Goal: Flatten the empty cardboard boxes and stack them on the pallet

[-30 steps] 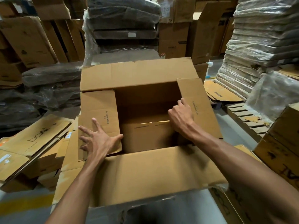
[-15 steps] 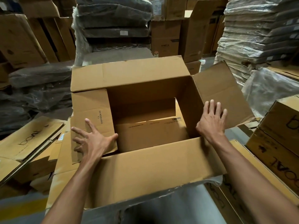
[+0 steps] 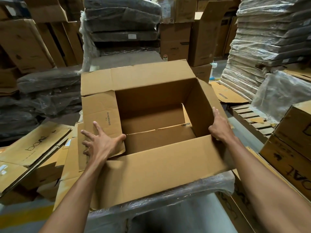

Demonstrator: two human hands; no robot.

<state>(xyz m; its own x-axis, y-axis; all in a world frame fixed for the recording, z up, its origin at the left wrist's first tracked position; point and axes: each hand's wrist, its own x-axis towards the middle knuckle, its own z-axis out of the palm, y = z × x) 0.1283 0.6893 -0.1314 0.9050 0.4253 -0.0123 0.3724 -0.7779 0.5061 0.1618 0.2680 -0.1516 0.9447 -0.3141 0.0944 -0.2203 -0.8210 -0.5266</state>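
Note:
An open, empty cardboard box [image 3: 151, 170] stands right in front of me on a plastic-wrapped surface [image 3: 176, 197], its far and near flaps spread outward. My left hand [image 3: 101, 143] lies flat with spread fingers on the left flap [image 3: 99, 111], the thumb at that flap's inner edge. My right hand [image 3: 220, 126] presses with straight fingers against the outside of the box's right wall, where the right flap is folded down out of sight. Loose bottom flaps show inside the box. A bare wooden pallet [image 3: 252, 118] lies on the floor to the right.
Flattened printed cartons [image 3: 33, 145] are piled at the left. Closed cartons [image 3: 292, 142] stand close on the right. Plastic-wrapped stacks [image 3: 122, 22] and standing cardboard [image 3: 21, 42] wall the back. A loose cardboard sheet [image 3: 225, 95] lies beyond the pallet.
My right hand came out of the box, pushed the right flap outward and down, and now rests on the right wall's outside. My left hand stays on the left flap.

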